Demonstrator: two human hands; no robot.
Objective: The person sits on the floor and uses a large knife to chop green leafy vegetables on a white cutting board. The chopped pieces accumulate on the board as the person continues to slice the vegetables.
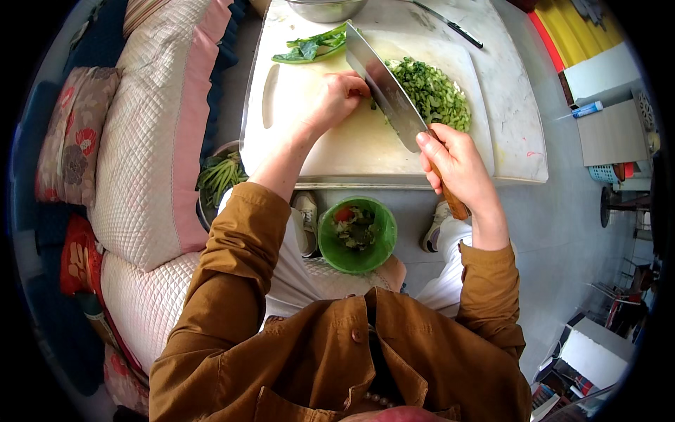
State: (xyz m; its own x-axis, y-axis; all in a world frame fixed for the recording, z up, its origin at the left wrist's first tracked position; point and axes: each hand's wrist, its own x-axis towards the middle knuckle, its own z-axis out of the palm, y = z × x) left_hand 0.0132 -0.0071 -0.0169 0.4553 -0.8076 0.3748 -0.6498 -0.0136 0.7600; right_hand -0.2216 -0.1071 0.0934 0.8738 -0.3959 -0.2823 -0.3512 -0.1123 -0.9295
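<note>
My right hand (454,157) grips the wooden handle of a Chinese cleaver (385,87). Its broad steel blade slants up and left over a white cutting board (337,150). Close against the blade's left side is my left hand (344,97), fingers curled; whether they hold anything is hidden. A small dark green bit shows by the fingertips. Right of the blade lies a heap of chopped green vegetable (435,95). Leafy green stalks (311,46) rest at the board's far left, partly behind the blade tip.
A metal bowl (328,9) and a black-handled knife (448,24) are on the marble-look tabletop (519,121). Below the near edge stands a green bin (387,248) with scraps. A basin of greens (220,176) sits between table and quilted sofa (142,116). Boxes (596,348) stand lower right.
</note>
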